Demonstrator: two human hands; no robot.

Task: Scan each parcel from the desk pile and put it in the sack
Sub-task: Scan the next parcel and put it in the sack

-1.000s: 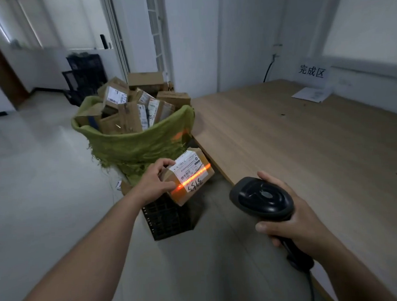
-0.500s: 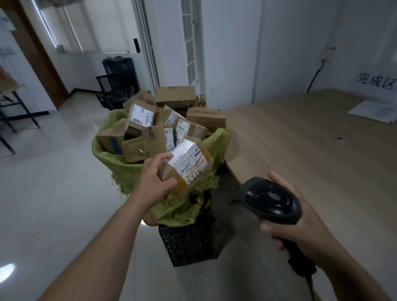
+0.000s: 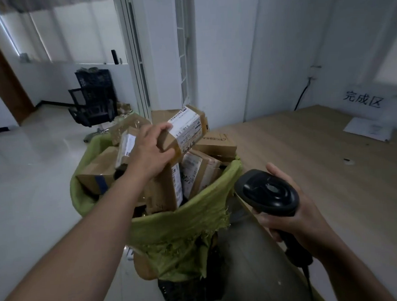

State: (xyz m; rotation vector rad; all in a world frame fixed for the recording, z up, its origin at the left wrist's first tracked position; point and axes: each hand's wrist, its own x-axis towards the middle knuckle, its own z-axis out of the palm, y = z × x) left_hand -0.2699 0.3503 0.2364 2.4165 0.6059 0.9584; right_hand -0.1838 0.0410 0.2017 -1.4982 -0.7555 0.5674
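- My left hand (image 3: 151,150) grips a small brown cardboard parcel with a white shipping label (image 3: 187,128). The fingers curl over its upper edge and the thumb presses its end face.
- I hold the parcel tilted above the open mouth of the green woven sack (image 3: 184,217), over the boxes heaped inside. I cannot tell whether it touches the ones below it.
- The sack's frayed rim is folded down, and brown cardboard boxes with white labels (image 3: 194,173) stand above the rim.
- My right hand (image 3: 291,221) is closed round the handle of a black handheld barcode scanner (image 3: 267,191), just to the right of the sack. I see the back of the scanner's head.
- The pale wooden worktop (image 3: 318,156) runs off to the right of the sack, its edge close beside the sack's rim.
- A white sheet of paper (image 3: 369,129) lies on the worktop, well apart from the sack, far to its right.
- A black plastic crate (image 3: 187,292) sits under the sack.
- A black mesh chair (image 3: 93,105) stands on the floor beyond the sack, to its left.
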